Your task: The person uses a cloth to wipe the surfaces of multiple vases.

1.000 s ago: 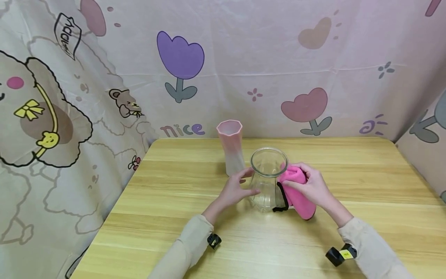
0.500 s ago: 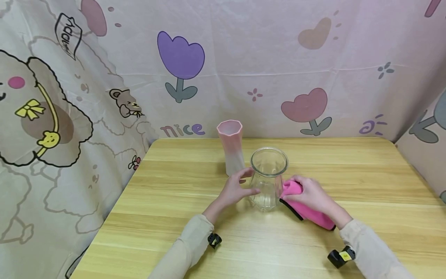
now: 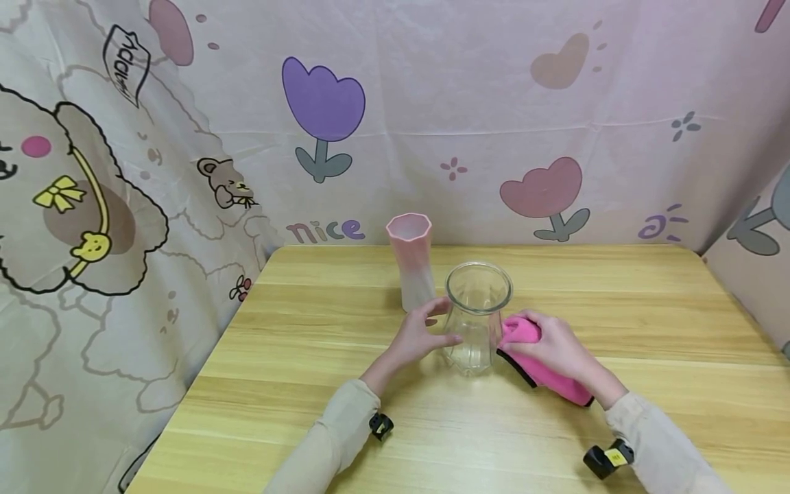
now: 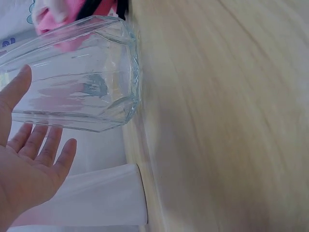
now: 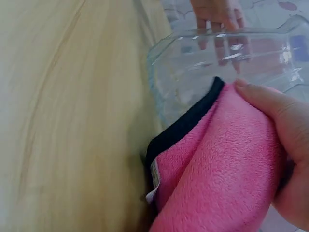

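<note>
A clear glass vase (image 3: pixel 474 336) with a round rim stands upright on the table. At its left side is my left hand (image 3: pixel 420 336), thumb and fingers spread, fingertips at the glass; the left wrist view shows these fingers (image 4: pixel 36 145) fairly straight. My right hand (image 3: pixel 552 346) pinches a pink cloth (image 3: pixel 549 377) with black edging against the vase's right side. In the right wrist view, the fluffy folded cloth (image 5: pixel 222 159) hangs below my thumb, and my other right fingers are mostly hidden behind it.
Behind and left of the glass vase stands a pink-and-white fluted vase (image 3: pixel 412 261), close to my left fingers. A wood-grain table (image 3: pixel 296 384) carries everything. A printed curtain (image 3: pixel 407 103) hangs along its back edge and left side.
My right hand and the cloth have moved down a little along the vase's right side, the cloth now trailing toward the lower right. My left hand and both vases have stayed put.
</note>
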Tool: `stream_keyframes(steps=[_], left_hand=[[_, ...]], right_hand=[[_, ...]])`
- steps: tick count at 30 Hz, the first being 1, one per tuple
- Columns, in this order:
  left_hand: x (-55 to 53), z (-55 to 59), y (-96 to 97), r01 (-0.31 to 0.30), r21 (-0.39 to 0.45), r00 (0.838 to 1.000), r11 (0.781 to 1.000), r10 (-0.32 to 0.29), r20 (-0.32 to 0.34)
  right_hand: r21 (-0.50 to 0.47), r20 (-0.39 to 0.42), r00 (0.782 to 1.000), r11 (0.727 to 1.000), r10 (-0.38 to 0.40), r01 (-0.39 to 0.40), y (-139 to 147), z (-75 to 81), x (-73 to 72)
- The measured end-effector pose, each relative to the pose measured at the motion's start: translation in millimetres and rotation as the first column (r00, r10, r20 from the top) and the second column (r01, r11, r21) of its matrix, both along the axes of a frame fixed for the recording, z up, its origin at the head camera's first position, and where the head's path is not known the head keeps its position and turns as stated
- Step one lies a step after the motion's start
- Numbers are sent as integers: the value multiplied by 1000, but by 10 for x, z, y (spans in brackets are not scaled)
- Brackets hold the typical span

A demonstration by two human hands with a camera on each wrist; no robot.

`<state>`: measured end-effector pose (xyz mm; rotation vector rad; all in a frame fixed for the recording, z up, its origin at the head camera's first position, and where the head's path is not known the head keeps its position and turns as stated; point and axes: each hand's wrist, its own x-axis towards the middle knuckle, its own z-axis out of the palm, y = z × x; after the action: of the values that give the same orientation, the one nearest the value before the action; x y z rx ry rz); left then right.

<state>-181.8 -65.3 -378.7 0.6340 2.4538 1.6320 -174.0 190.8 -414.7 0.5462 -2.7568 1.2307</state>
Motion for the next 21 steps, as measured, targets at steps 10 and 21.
stream_keyframes(steps=[10,21], left_hand=[[-17,-5,6,-5,-17,1000,1000,5,15],[-18,4,7,-5,-28,1000,1000,6,6]], right_hand=[[-293,-4,993,949,-121,114,-111,239,43],[-494,-22,975,850,-222,183,-128,476,103]])
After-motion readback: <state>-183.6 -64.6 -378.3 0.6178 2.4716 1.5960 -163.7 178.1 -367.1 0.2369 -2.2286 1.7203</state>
